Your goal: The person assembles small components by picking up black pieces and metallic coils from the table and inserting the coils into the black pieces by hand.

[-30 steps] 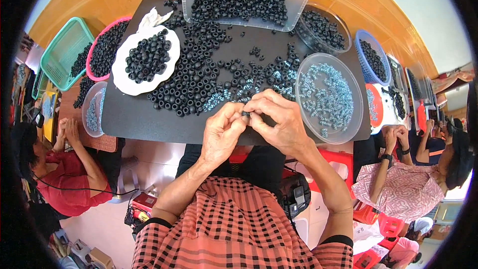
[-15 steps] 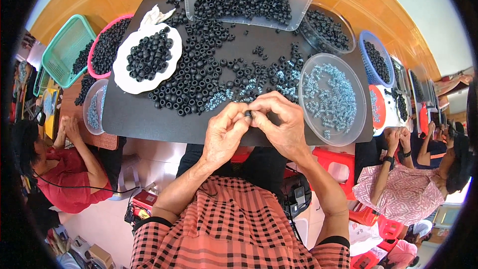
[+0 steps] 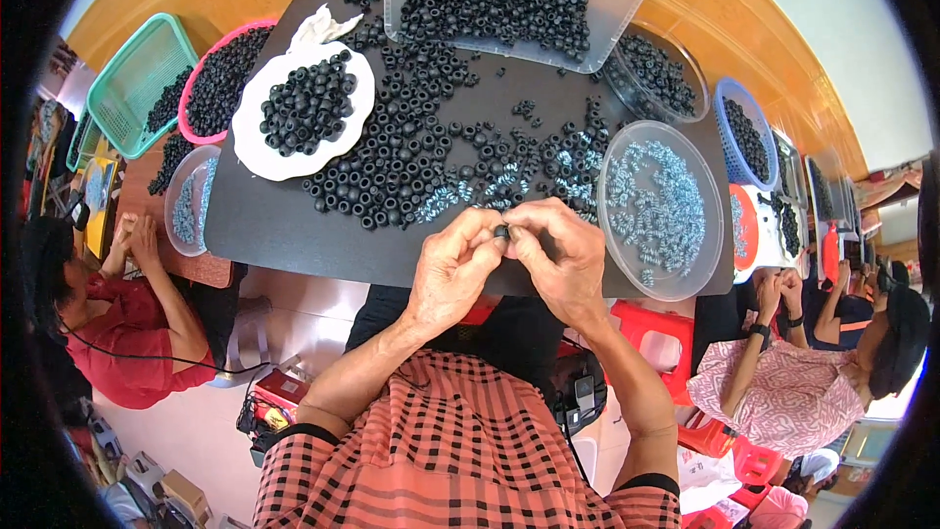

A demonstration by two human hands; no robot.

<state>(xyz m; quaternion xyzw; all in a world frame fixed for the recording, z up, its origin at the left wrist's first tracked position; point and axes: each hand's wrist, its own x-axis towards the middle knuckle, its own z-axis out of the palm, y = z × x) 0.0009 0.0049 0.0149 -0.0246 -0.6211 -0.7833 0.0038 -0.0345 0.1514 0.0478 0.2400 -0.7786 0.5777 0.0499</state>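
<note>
Over the front edge of the table (image 3: 284,250), my left hand (image 3: 446,279) pinches a small black ring-shaped part (image 3: 501,232) between thumb and fingers. My right hand (image 3: 566,264) meets it there, its thumb and fingertips closed against the part; anything else between those fingers is hidden. Just beyond both hands lie loose light-blue coil springs (image 3: 446,200) among black pieces. A broad heap of black round parts with holes (image 3: 392,152) spreads to the left of them. More blue springs (image 3: 658,211) fill a shallow clear round dish (image 3: 713,181) by my right hand.
A scalloped white plate (image 3: 257,155) of black parts stands at the left. At the back are a large clear bin (image 3: 612,0) and a round clear tub (image 3: 697,103) holding more. Co-workers sit at either side, near a green basket (image 3: 103,103) and a blue basket (image 3: 728,142).
The whole view has shifted slightly, so the table and containers appear a little lower and further right. My hands stay together around the black part.
</note>
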